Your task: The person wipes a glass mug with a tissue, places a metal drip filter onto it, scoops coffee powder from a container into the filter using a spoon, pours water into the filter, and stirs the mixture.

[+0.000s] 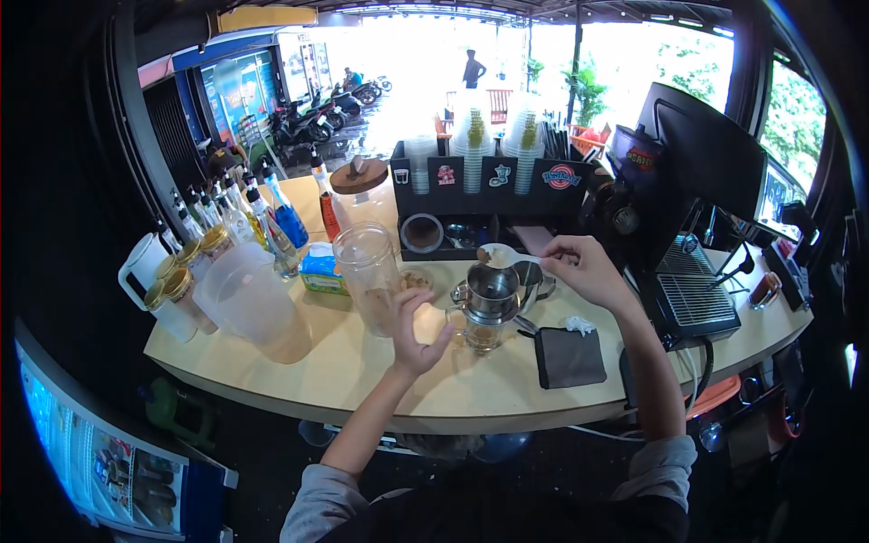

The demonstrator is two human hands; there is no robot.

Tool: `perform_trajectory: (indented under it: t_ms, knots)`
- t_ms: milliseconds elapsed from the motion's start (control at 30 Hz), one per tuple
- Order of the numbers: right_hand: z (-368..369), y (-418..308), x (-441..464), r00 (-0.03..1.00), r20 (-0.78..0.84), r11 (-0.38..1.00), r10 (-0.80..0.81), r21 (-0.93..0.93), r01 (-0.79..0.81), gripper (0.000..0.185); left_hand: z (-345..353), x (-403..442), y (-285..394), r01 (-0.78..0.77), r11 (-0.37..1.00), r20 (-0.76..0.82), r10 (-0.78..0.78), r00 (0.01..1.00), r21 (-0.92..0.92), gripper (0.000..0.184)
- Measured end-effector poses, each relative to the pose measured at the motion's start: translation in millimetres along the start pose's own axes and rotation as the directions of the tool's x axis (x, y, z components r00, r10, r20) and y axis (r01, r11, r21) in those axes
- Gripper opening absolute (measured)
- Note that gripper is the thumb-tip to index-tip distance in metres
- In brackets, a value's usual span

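My right hand (579,269) pinches the handle of a white spoon (499,256), whose bowl carries a little brown stuff. The spoon hangs just above a metal drip filter (491,288), which sits on a small glass cup (482,338). My left hand (419,333) is left of the filter, its fingers apart and curved, close to the cup's handle; no held object shows in it. Behind and left of that hand stands a tall clear jar (367,281), open at the top. A dark folded cloth (569,357) lies to the right of the cup.
Syrup bottles (288,217), lidded jars (188,262) and a clear pitcher (249,294) crowd the left side. A black organizer (489,204) with plastic cups stands behind the filter. An espresso machine (688,199) is at right. The counter's front edge (434,423) curves near me.
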State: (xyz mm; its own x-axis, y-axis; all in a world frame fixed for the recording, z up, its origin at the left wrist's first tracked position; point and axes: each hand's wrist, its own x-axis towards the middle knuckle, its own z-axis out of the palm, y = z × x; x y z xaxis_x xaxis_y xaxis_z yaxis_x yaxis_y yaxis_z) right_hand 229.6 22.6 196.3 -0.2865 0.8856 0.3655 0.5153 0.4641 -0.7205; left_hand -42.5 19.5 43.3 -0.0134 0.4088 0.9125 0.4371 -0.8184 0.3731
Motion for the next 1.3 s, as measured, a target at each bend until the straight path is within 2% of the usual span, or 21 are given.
perform_trajectory:
  t_ms: [67, 100, 167, 200, 267, 400, 467, 600, 667, 867, 933, 1300]
  knots:
    - [-2, 2, -6, 1.0, -0.013, 0.998, -0.009, -0.064, 0.008, 0.015, 14, 7, 2, 0.164, 0.981, 0.076, -0.156, 0.985, -0.106, 0.068]
    - [-1, 5, -9, 0.999, -0.029, 0.997, -0.028, -0.079, 0.026, 0.015, 21, 10, 2, 0.164, 0.981, 0.078, -0.157, 0.985, -0.105, 0.068]
    - [2, 10, -14, 0.998, -0.043, 0.995, -0.049, -0.093, 0.044, 0.014, 31, 16, -1, 0.304, 0.914, 0.18, -0.262, 0.948, -0.269, 0.084]
    - [4, 13, -16, 0.997, -0.059, 0.996, -0.048, -0.083, 0.043, 0.014, 36, 17, -4, 0.304, 0.914, 0.18, -0.262, 0.948, -0.268, 0.084]
    - [6, 18, -19, 0.996, -0.078, 0.997, -0.043, -0.074, 0.037, 0.013, 43, 19, -8, 0.366, 0.858, 0.306, -0.262, 0.915, -0.36, 0.093]
    - [8, 23, -21, 0.995, -0.096, 0.998, -0.024, -0.067, 0.017, 0.013, 51, 14, -11, 0.44, 0.824, 0.37, -0.307, 0.877, -0.357, 0.092]
    - [10, 24, -22, 0.995, -0.102, 0.997, -0.017, -0.077, 0.01, 0.013, 54, 8, -14, 0.561, 0.727, 0.396, -0.416, 0.819, -0.395, 0.088]
    - [13, 23, -22, 0.991, -0.13, 0.996, -0.04, -0.085, 0.029, 0.012, 58, -1, -21, 0.582, 0.708, 0.398, -0.437, 0.806, -0.401, 0.084]
    - [14, 22, -22, 0.989, -0.139, 0.994, -0.05, -0.102, 0.036, 0.013, 60, -6, -24, 0.528, 0.722, 0.345, -0.405, 0.847, -0.447, 0.083]
    - [16, 15, -25, 0.982, -0.172, 0.988, -0.08, -0.144, 0.055, 0.016, 60, -10, -28, 0.515, 0.741, 0.355, -0.386, 0.851, -0.43, 0.082]
    - [17, 16, -26, 0.975, -0.154, 0.967, -0.162, -0.224, 0.125, 0.016, 60, -8, -26, 0.519, 0.732, 0.359, -0.387, 0.85, -0.442, 0.083]
    - [17, 13, -28, 0.972, -0.156, 0.955, -0.178, -0.264, 0.132, 0.016, 60, -7, -25, 0.507, 0.734, 0.361, -0.369, 0.856, -0.452, 0.082]
